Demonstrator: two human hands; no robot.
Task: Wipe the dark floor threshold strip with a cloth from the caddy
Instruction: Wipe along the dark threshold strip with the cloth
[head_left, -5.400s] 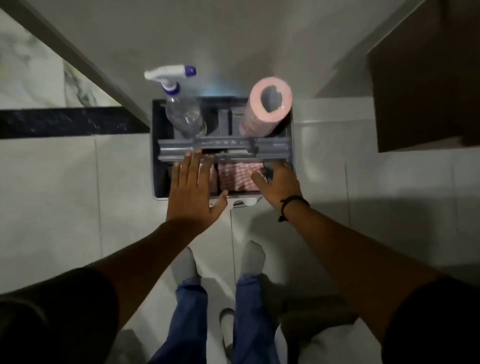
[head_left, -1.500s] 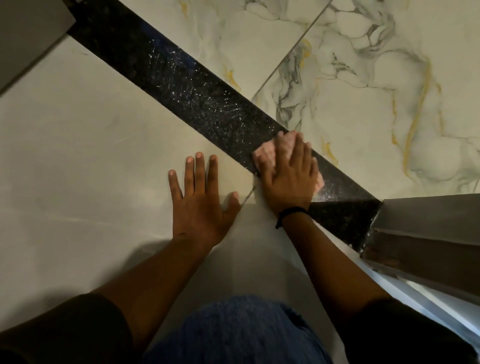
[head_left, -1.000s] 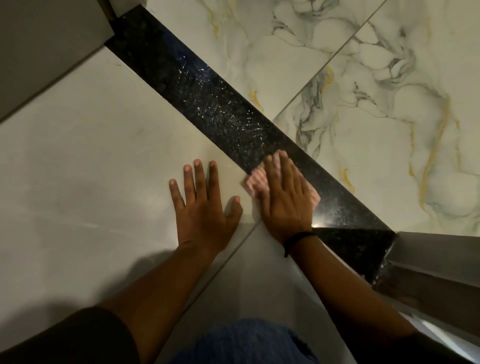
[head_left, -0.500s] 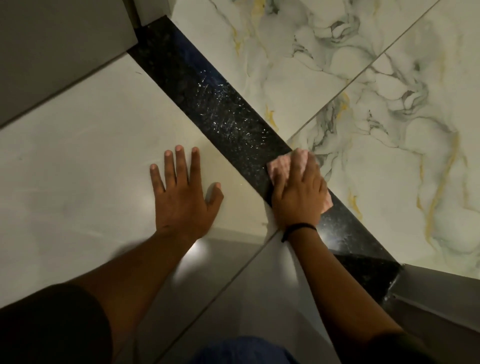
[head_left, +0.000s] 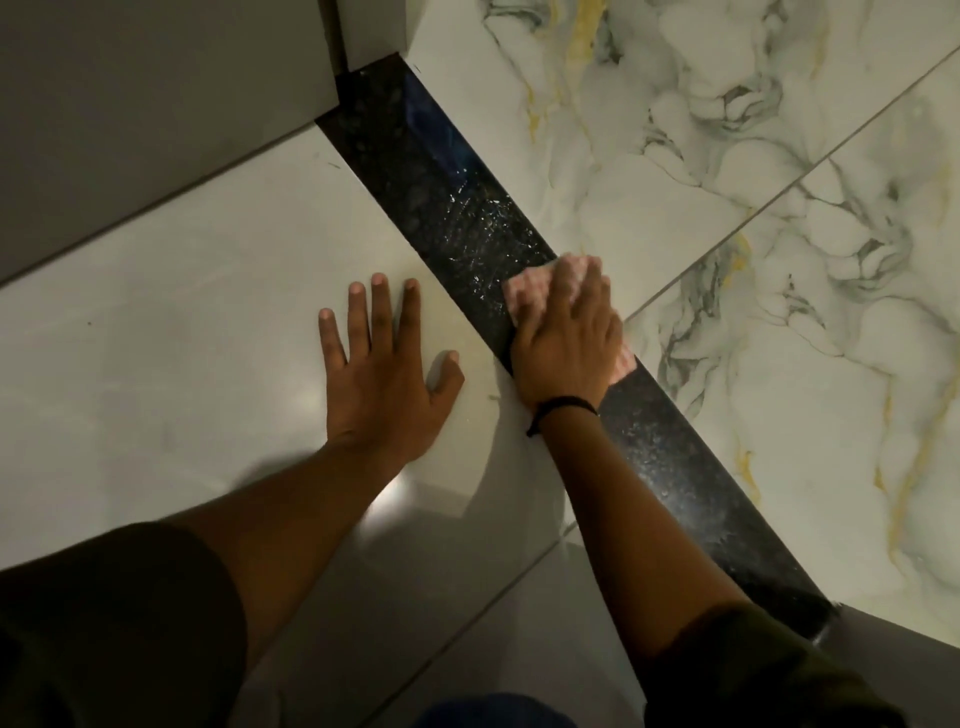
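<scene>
The dark threshold strip (head_left: 447, 202) runs diagonally across the floor from upper left to lower right, with pale specks and streaks on its middle part. My right hand (head_left: 566, 343) lies flat on the strip, pressing a pink checked cloth (head_left: 530, 291) against it; the cloth shows past my fingertips and beside my little finger. My left hand (head_left: 379, 374) rests flat on the plain pale tile just left of the strip, fingers spread, holding nothing. The caddy is out of view.
Marbled white tiles with grey and gold veins (head_left: 727, 182) lie right of the strip. A grey door frame or wall base (head_left: 130, 130) meets the strip's upper end. Another frame edge (head_left: 883, 629) sits at its lower right end.
My right hand has slid the cloth further up along the strip toward its speckled part. The view has shifted, showing more of the strip's upper end. My left hand stays planted on the tile.
</scene>
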